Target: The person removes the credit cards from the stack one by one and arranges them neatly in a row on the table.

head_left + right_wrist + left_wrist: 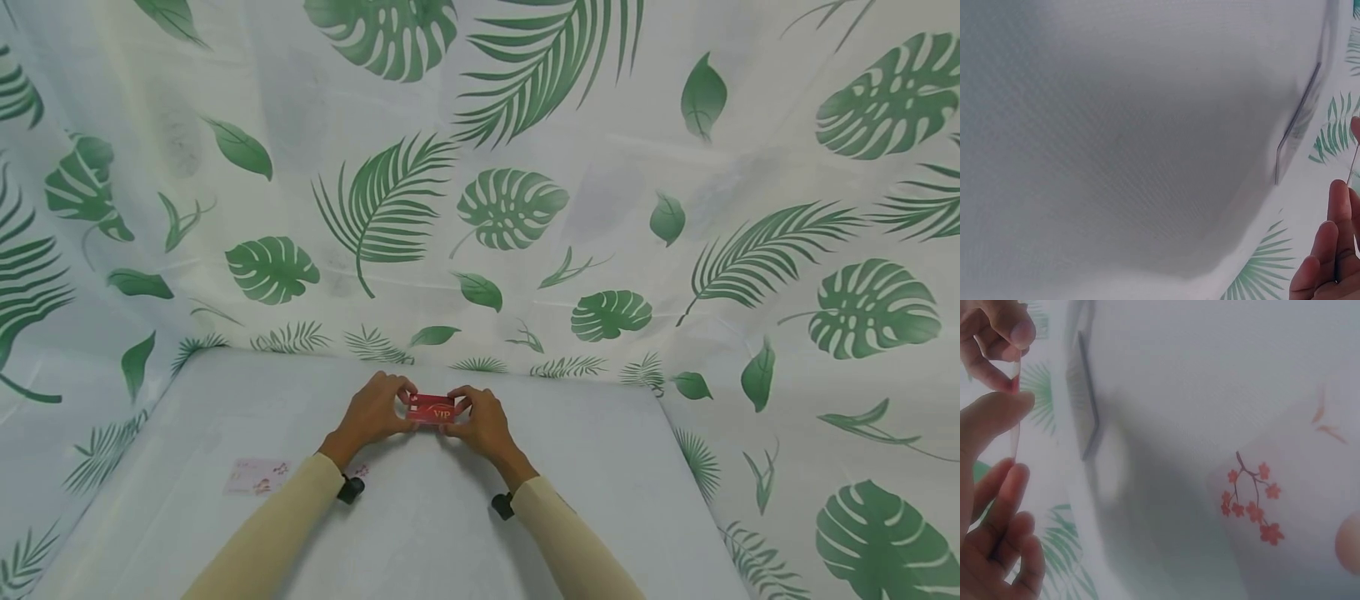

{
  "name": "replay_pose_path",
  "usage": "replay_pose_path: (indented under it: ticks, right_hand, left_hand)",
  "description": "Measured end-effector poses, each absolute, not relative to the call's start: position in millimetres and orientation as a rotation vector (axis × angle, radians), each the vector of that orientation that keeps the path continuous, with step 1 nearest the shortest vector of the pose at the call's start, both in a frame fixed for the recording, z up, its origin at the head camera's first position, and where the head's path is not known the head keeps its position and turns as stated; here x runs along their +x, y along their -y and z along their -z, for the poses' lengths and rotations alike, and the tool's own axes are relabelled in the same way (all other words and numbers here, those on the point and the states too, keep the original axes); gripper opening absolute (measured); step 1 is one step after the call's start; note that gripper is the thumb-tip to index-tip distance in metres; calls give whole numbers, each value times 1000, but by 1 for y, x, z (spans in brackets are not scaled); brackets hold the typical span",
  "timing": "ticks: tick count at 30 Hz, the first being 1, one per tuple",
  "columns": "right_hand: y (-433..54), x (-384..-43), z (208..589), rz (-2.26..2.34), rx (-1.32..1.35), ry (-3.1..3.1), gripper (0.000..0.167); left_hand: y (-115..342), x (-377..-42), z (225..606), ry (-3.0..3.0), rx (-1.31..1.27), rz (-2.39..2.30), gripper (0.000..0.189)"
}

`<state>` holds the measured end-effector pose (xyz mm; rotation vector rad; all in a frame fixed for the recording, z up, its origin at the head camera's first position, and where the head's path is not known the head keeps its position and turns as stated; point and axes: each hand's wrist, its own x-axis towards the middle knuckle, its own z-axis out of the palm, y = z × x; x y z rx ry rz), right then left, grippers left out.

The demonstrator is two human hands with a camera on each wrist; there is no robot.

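Note:
A red card [432, 409] with "VIP" printed on it is held up in front of me over the far part of the white table. My left hand [378, 408] pinches its left end between thumb and fingers. At the other end, my right hand [483, 421] pinches it the same way. The left wrist view catches the card [1015, 381] nearly edge-on, with both hands on it. Only the fingers [1338, 206] of the right hand enter the right wrist view, beside the card's thin edge.
A pale pink rectangle with red blossoms [258, 477] lies on the table [420, 533], left of my left forearm. More blossom print [362, 471] shows beside that wrist. A leaf-patterned white sheet [420, 292] surrounds the table at the back and sides.

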<state>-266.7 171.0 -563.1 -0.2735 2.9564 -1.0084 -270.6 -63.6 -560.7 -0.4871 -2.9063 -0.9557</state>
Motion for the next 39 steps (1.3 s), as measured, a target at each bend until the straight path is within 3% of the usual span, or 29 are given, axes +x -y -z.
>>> replay_pose_path:
  ticks: [39]
  right_hand:
    - [-168, -240, 551, 1073, -343, -2969, 56]
  left_hand:
    - [71, -246, 546, 2860, -520, 899, 51]
